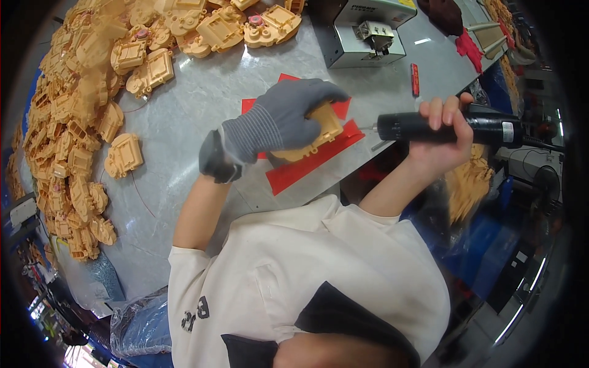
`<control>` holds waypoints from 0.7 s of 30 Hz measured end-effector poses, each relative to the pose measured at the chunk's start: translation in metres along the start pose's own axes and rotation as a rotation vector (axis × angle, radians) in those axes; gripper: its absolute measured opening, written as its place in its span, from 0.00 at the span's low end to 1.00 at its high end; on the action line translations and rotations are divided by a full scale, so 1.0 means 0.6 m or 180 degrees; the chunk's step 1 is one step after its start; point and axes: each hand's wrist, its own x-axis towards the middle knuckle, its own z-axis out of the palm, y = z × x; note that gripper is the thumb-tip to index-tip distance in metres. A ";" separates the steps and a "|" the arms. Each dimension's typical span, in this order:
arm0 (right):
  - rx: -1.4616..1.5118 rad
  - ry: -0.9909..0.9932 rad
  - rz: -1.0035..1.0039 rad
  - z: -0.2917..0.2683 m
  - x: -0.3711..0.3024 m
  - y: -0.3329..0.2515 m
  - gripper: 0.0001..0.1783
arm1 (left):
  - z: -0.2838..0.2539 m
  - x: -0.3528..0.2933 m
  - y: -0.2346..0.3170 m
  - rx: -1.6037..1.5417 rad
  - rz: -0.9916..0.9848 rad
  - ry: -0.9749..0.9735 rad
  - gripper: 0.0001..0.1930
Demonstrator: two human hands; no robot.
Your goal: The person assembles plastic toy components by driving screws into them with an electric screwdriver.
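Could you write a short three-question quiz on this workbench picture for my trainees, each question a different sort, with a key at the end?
1. Multiple choice: What does the right hand hold?
A) A hammer
B) A black power tool
C) A pair of scissors

2. True or false: The left hand is gloved, while the right hand is bare.

3. Fill in the colour: The tan part in the left hand is above the table, among flat ____ pieces.

Key: 1. B; 2. True; 3. red
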 end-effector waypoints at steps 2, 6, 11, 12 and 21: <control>-0.0060 -0.0065 -0.0004 0.006 -0.001 -0.003 0.19 | 0.012 0.001 -0.016 0.0890 0.0456 0.0283 0.32; -0.0090 0.0085 -0.0076 -0.001 0.000 -0.006 0.21 | 0.025 -0.020 -0.029 0.1717 0.0758 0.0454 0.34; -0.0095 0.0060 -0.0019 0.012 0.000 0.003 0.21 | 0.032 -0.029 -0.027 0.1729 0.0573 0.0735 0.35; -0.0075 0.0033 -0.0008 0.014 0.001 0.004 0.21 | 0.035 -0.031 -0.019 0.1685 0.0274 0.0647 0.34; -0.0338 0.0078 -0.0321 0.019 0.009 -0.005 0.20 | 0.041 -0.068 0.041 0.1763 0.0638 0.1623 0.29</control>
